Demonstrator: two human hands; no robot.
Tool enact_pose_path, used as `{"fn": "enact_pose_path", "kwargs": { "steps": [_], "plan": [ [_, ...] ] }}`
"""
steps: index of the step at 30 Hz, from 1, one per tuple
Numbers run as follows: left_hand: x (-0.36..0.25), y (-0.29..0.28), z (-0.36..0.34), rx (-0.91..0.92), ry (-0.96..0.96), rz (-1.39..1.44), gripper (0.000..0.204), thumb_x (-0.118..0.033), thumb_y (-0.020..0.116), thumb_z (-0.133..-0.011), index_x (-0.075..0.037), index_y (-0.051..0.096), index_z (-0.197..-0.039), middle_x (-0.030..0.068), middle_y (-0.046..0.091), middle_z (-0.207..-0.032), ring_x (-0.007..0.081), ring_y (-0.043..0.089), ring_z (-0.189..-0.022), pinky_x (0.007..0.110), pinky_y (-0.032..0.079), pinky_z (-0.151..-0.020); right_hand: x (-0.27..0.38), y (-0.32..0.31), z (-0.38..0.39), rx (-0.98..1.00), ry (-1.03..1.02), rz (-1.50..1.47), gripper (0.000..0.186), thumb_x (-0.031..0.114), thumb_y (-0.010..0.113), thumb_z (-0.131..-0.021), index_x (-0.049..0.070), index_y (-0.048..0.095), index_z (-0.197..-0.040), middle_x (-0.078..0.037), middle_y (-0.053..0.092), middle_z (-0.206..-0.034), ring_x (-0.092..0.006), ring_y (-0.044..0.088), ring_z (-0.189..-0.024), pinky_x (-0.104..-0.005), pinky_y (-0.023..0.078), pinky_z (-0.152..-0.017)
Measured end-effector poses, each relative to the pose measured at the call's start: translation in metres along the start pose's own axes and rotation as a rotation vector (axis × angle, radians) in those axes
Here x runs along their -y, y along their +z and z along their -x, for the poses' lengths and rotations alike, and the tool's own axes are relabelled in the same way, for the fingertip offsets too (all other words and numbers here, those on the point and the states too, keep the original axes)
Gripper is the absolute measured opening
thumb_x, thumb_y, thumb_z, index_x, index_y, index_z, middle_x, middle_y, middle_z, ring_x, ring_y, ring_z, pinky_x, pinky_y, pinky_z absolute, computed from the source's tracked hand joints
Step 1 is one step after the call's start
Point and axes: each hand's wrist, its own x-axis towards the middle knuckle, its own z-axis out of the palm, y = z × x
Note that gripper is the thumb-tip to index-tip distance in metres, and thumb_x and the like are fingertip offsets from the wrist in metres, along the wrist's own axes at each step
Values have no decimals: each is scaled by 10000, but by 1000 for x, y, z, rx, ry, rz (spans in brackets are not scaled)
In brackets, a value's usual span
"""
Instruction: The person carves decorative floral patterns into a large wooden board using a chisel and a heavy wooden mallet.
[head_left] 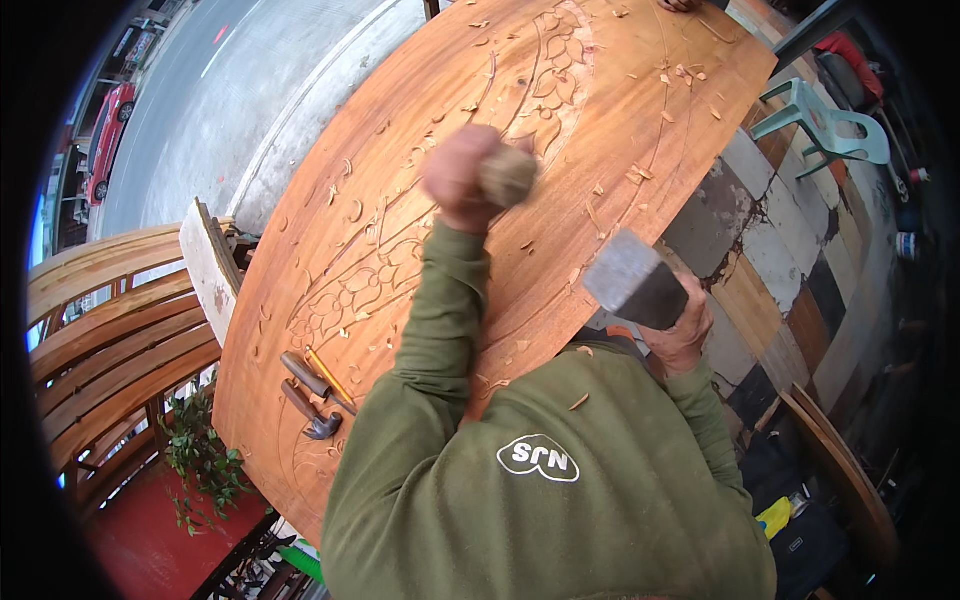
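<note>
Beyond the left hand [458, 178] the wooden panel [640, 70] lies open, only small wood chips [690, 75] are scattered there. To the left and below this hand, spare tools [312, 395] and a pencil [328, 375] lie in the way. The right hand [680, 335] has free air above the panel's right edge, near the mallet [635, 280].

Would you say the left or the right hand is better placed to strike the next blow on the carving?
Probably the right hand: it holds the grey mallet raised clear of the wooden panel. The left hand is closed on the chisel handle, over the carved pattern.
</note>
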Motion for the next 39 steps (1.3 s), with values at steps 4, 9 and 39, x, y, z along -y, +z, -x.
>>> {"fn": "enact_pose_path", "kwargs": {
  "steps": [4,9,39],
  "plan": [
    [12,-36,-38,304,-195,-155,264,-41,885,-859,-69,687,-1031,72,734,-803,172,725,-683,306,602,-604,-5,-6,45,-73,237,-13,882,222,966,-691,22,489,-1405,-203,700,-1144,-438,727,-958,-494,584,-821],
    [-4,-41,29,887,-592,-254,240,-251,856,-859,-127,730,-1023,127,749,-869,299,741,-751,406,580,-711,-3,-8,52,-41,379,5,792,136,923,-726,2,519,-1394,-203,714,-1097,-427,738,-924,-506,584,-821],
    [13,-174,-8,572,-1171,-883,357,-213,847,-944,-79,726,-1252,106,782,-885,188,755,-801,347,582,-755,-34,3,-85,431,903,-748,635,51,830,-805,16,502,-1347,-81,641,-1106,-169,671,-957,-345,571,-870]
  ]
}}
